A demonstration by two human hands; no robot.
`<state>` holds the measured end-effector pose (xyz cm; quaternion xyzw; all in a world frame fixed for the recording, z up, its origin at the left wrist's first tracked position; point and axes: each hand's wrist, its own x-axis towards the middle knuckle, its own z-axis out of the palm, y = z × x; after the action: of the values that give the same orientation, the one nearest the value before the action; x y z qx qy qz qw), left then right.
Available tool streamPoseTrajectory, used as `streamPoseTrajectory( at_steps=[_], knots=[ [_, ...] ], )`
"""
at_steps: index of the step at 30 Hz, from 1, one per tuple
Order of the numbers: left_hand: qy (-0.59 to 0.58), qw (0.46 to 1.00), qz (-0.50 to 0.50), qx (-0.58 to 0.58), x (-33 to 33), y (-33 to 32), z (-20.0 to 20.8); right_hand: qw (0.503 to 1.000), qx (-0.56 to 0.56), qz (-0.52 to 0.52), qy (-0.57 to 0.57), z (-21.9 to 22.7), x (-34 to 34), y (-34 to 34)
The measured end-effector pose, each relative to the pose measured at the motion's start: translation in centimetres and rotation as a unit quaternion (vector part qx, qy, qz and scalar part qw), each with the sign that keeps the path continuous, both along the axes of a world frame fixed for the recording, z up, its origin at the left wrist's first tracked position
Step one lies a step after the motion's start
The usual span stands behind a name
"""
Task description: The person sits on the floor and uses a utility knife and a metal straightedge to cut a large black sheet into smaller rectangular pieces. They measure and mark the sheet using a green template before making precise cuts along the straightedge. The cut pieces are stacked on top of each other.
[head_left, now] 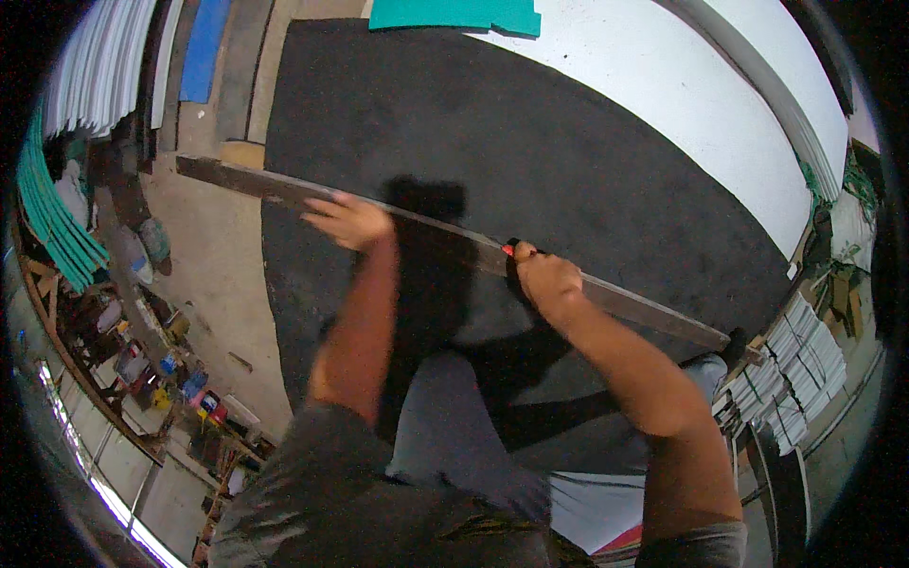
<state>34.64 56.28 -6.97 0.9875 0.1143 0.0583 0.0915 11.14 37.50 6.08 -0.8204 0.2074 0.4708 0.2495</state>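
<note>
A long, straight wooden bar (pixel 440 239) lies slantwise over a large black sheet (pixel 568 151), running from the far left down to the near right. My left hand (pixel 355 223) rests on the bar left of its middle, fingers stretched out and slightly blurred. My right hand (pixel 551 282) is closed around what looks like a utility knife (pixel 511 249) at the bar's edge. Only a bit of its black and red body shows; the blade cannot be made out. My knee presses on the sheet between my arms, and a foot is by the bar's right end.
White sheet material (pixel 663 90) lies at the far right, with a teal piece (pixel 454 15) at the far edge. Stacked white sheets (pixel 99 66), a blue strip (pixel 204 52) and bent green strips (pixel 57 213) are at the left, above cluttered tools. White bundles (pixel 791 369) stand right.
</note>
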Motion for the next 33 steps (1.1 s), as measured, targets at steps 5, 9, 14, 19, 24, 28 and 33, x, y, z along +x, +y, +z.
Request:
streamPoseTrajectory(
  at_steps=[5, 9, 14, 19, 24, 28, 33],
  knots=[
    [0.003, 1.000, 0.003, -0.027, -7.3, -4.2, 0.6, 0.999, 0.015, -0.033, 0.000, -1.0, 0.5, 0.2],
    [-0.001, 1.000, 0.020, -0.022, -6.7, -4.0, 0.3, 0.993, 0.046, -0.110, -0.006, -2.9, -0.7, 0.7],
    [-0.024, 0.999, 0.027, 0.007, -7.0, -3.5, -0.7, 0.991, 0.075, -0.101, 0.037, -1.9, 0.1, 0.2],
    [0.021, 0.997, 0.070, -0.008, -6.7, -4.9, 1.1, 0.990, 0.081, -0.106, 0.036, -2.6, -0.3, -0.2],
    [0.048, 0.996, 0.065, -0.048, -7.3, -5.4, 2.5, 0.992, 0.072, -0.101, 0.038, -0.9, 0.4, -0.2],
    [0.051, 0.997, 0.056, -0.030, -6.5, -5.3, 2.5, 0.982, 0.105, -0.156, -0.001, -1.3, 0.5, -0.4],
    [0.069, 0.994, 0.068, -0.050, -6.3, -5.0, 2.6, 0.977, 0.106, -0.185, -0.005, -1.4, 0.1, -0.1]
  ],
)
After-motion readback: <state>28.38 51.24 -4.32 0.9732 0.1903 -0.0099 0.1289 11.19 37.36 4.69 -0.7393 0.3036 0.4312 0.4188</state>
